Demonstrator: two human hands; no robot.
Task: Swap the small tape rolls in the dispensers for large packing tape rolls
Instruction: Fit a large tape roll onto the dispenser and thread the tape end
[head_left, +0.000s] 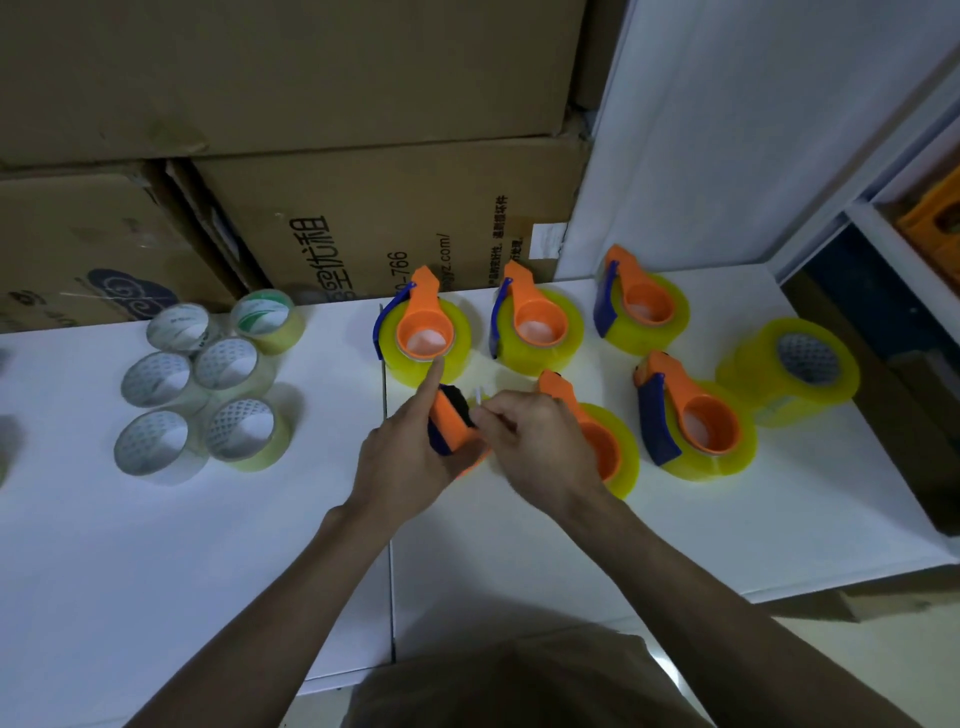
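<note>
At table centre, the left hand (410, 457) is gripping an orange plastic tape dispenser (451, 423); the right hand (540, 447) is pinching its tape end. Likely light, rigid; tape sticky, best held by the body.

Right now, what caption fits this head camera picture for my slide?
Left hand grips an orange plastic tape dispenser while right hand pinches its tape end.

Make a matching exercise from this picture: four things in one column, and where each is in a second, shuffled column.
Things:
1. cluster of small clear tape rolls
2. large yellow tape roll without a dispenser
3. orange and blue tape dispenser without a roll
4. stacked brown cardboard boxes

Places:
A. behind the white table
B. in the left hand
C. table's far right
D. table's left side

Pairs: 1-D, 2-C, 3-B, 4-A
</note>
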